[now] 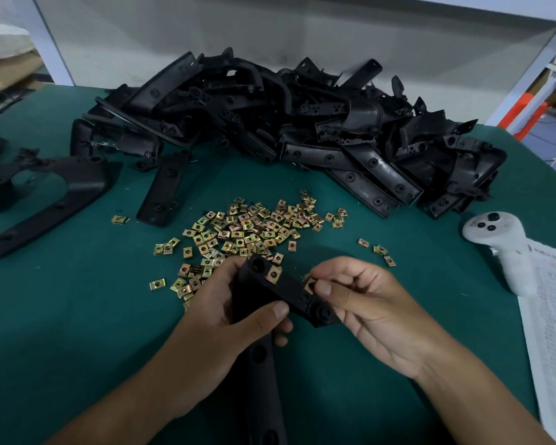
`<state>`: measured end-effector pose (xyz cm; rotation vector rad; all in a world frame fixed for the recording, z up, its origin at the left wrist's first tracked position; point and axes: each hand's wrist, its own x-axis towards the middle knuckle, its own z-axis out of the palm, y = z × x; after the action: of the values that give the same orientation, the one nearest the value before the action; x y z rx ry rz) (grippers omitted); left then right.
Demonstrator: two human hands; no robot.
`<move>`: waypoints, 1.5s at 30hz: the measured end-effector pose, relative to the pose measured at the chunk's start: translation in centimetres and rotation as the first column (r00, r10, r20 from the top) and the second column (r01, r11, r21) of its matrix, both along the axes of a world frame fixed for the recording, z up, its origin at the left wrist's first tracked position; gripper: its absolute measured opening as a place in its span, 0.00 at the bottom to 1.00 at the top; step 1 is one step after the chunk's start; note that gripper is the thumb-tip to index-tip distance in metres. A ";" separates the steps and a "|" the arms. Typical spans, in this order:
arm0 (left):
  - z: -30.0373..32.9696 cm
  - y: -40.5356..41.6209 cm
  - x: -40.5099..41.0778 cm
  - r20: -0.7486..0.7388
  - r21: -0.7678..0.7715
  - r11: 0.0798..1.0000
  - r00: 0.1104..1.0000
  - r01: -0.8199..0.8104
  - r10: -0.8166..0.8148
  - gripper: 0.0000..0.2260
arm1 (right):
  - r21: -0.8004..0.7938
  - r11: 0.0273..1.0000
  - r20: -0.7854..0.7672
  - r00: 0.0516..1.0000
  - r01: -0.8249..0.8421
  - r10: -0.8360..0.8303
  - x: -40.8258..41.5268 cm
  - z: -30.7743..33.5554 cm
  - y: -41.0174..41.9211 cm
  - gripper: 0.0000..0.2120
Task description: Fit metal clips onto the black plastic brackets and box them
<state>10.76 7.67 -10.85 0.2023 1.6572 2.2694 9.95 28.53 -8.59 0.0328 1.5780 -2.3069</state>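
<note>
Green-covered bench (pixel 77 316), with a black plastic bracket (pixel 270 293) held up just above it, near the front edge. Left hand (pixel 238 313) wrapped round the bracket's middle, thumb across the near face, fingers curled behind. Right hand (pixel 363 300) pinching a small brass-coloured metal clip (pixel 309 285) between thumb and forefinger, right at the bracket's upper edge, touching it. Can't tell if seated or only partway on. Another clip (pixel 274 273) already sitting on the same edge, further up toward the bracket's far end. Long arm of the bracket running down between the wrists and out of the bottom of the shot.

Loose heap of clips (pixel 254 229) spread on the bench just beyond the hands, a few strays off to either side. Behind that, a big tangled pile of black brackets (pixel 302 133) across the back of the bench. A couple more brackets (pixel 45 194) lying apart on the left. White handheld controller (pixel 495 232) on the right, next to a printed sheet (pixel 552 332) at the bench's right edge.
</note>
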 end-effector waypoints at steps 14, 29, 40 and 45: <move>0.3 0.1 0.1 -0.012 -0.004 1.000 1.000 -0.011 0.011 0.17 | -0.024 0.999 0.009 1.000 0.028 -0.028 0.0 -0.1 0.1 0.11; -0.3 0.1 0.1 -0.054 0.000 1.000 0.999 0.001 -0.001 0.14 | 0.035 0.999 0.066 0.998 -0.014 0.012 0.2 -0.2 0.5 0.05; 0.0 0.0 0.0 -0.133 -0.071 0.997 0.991 0.004 -0.013 0.11 | 0.202 0.979 -0.098 0.994 -0.019 0.039 0.4 0.0 0.7 0.07; -0.3 -0.2 0.0 -0.146 -0.113 0.993 0.989 0.014 -0.030 0.10 | 0.319 0.948 -0.203 0.978 0.014 0.054 0.5 0.3 0.9 0.06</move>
<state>10.72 7.50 -11.18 0.3682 1.8407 2.1839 10.41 29.44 -8.30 -0.1516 2.0345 -2.0707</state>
